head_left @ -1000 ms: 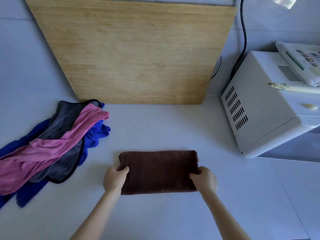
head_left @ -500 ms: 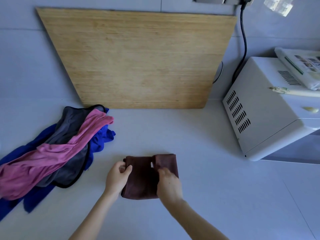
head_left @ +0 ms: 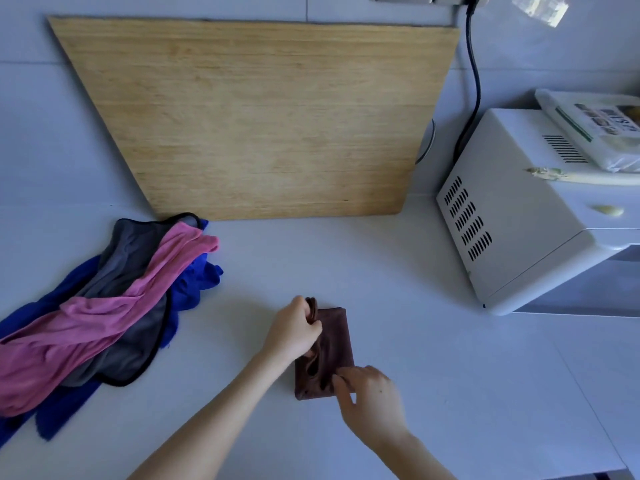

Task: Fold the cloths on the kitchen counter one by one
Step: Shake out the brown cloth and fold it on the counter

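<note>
A small brown cloth (head_left: 330, 344), folded into a narrow bundle, lies on the white counter (head_left: 433, 375) in front of me. My left hand (head_left: 294, 332) grips its far left edge, fingers curled around the layers. At the cloth's near right corner my right hand (head_left: 369, 398) pinches the fabric. To the left lies a loose pile of unfolded cloths: a pink cloth (head_left: 100, 317) draped over a grey cloth (head_left: 138, 251) with black trim, and a blue cloth (head_left: 197, 275) beneath them.
A large wooden board (head_left: 263, 116) leans against the back wall. A white microwave (head_left: 519, 223) stands at the right with a packet (head_left: 595, 126) on top and a black cable (head_left: 474, 74) running up behind it.
The brown cloth went from a wide rectangle to a narrow bundle as my right hand carried its right end across to the left. My right hand then dropped to the near corner.
</note>
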The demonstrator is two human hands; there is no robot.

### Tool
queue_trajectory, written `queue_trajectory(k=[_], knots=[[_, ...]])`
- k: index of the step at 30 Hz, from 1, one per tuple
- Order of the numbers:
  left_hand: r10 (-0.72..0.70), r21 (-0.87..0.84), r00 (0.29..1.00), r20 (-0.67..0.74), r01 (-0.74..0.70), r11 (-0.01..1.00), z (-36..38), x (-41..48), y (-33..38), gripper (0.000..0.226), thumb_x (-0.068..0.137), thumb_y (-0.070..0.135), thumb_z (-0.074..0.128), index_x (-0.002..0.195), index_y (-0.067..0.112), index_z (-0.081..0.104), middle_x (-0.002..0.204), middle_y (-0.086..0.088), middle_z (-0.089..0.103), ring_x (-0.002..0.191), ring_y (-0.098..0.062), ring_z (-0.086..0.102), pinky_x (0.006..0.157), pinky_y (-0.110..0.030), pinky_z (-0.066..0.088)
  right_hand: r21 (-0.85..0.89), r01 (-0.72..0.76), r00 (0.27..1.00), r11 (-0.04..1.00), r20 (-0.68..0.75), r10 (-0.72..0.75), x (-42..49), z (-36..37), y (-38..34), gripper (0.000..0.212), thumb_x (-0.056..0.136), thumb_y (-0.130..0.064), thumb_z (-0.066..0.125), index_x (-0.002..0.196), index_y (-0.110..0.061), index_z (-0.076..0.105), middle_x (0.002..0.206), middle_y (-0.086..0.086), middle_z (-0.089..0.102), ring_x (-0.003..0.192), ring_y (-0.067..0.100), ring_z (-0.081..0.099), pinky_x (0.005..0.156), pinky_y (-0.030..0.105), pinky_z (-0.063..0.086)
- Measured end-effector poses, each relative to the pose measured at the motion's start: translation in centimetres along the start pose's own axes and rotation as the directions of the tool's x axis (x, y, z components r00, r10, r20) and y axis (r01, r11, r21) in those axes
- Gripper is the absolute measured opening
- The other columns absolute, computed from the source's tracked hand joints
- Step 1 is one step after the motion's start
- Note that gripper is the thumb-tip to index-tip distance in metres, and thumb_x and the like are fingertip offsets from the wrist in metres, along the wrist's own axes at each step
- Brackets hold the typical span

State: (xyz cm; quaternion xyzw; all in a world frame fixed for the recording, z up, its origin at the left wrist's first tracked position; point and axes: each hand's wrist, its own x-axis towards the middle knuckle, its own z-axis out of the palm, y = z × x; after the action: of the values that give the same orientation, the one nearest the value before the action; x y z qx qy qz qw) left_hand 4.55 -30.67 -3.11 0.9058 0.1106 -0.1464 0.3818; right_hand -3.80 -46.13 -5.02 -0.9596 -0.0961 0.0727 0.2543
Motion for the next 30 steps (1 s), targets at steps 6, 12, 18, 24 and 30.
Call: queue_trajectory(k=[6, 12, 18, 24, 30], knots=[[-0.148, 0.095, 0.932, 0.332, 0.123, 0.988, 4.1, 1.1, 3.4, 0.016, 0.092, 0.010, 0.042, 0.104, 0.002, 0.049, 0.097, -0.025, 0.071, 0.080, -0.035, 0.073, 0.074, -0.038, 0.060, 0.122, -0.270, 0.962, 0.955, 0.061, 0.264, -0.1, -0.7, 2.4, 0.038, 0.094, -0.047, 0.039, 0.092, -0.023, 0.070, 0.091, -0.007, 0.073, 0.087, 0.012, 0.065, 0.075, 0.027, 0.051], [0.066, 0.362, 0.997, 0.042, -0.077, 0.929, 3.0, 2.8, 0.7, 0.014, 0.090, 0.023, 0.051, 0.098, 0.013, 0.056, 0.106, -0.011, 0.064, 0.099, -0.028, 0.061, 0.083, -0.033, 0.046, 0.026, -0.441, 0.894, 0.897, 0.106, 0.436, 0.9, 0.8, 2.0, 0.059, 0.082, -0.070, 0.040, 0.110, -0.021, 0.057, 0.104, -0.006, 0.066, 0.098, 0.017, 0.063, 0.074, 0.028, 0.045], [-0.023, 0.392, 0.995, 0.102, -0.019, 0.920, 2.3, 4.7, -0.7, 0.036, 0.086, 0.035, 0.058, 0.113, 0.011, 0.057, 0.119, -0.009, 0.061, 0.115, -0.028, 0.054, 0.093, -0.035, 0.045, 0.065, -0.535, 0.829, 0.842, 0.233, 0.509, 2.2, 1.4, 1.6, 0.031, 0.083, -0.046, 0.054, 0.073, -0.020, 0.041, 0.087, -0.003, 0.050, 0.080, 0.018, 0.049, 0.065, 0.027, 0.037], [-0.214, 0.018, 0.888, 0.408, 0.226, 0.974, 4.8, 2.9, 1.3, 0.022, 0.081, 0.016, 0.064, 0.065, 0.016, 0.049, 0.060, 0.000, 0.050, 0.052, -0.014, 0.048, 0.043, -0.019, 0.032, 0.431, -0.539, 0.826, 0.723, 0.101, 0.555, 1.4, -3.4, 6.3, 0.011, 0.080, -0.010, 0.054, 0.085, -0.017, 0.047, 0.074, -0.007, 0.054, 0.067, 0.014, 0.052, 0.055, 0.025, 0.038], [-0.263, -0.363, 0.833, 0.487, 0.467, 0.807, 11.4, 2.3, 7.7, 0.021, 0.083, 0.017, 0.065, 0.076, 0.015, 0.045, 0.072, -0.005, 0.059, 0.061, -0.017, 0.056, 0.049, -0.025, 0.045, 0.295, -0.545, 0.809, 0.785, -0.059, 0.584, 4.5, -10.0, 14.7, 0.025, 0.078, -0.001, 0.053, 0.096, -0.017, 0.060, 0.096, 0.002, 0.065, 0.088, 0.025, 0.057, 0.069, 0.028, 0.042]])
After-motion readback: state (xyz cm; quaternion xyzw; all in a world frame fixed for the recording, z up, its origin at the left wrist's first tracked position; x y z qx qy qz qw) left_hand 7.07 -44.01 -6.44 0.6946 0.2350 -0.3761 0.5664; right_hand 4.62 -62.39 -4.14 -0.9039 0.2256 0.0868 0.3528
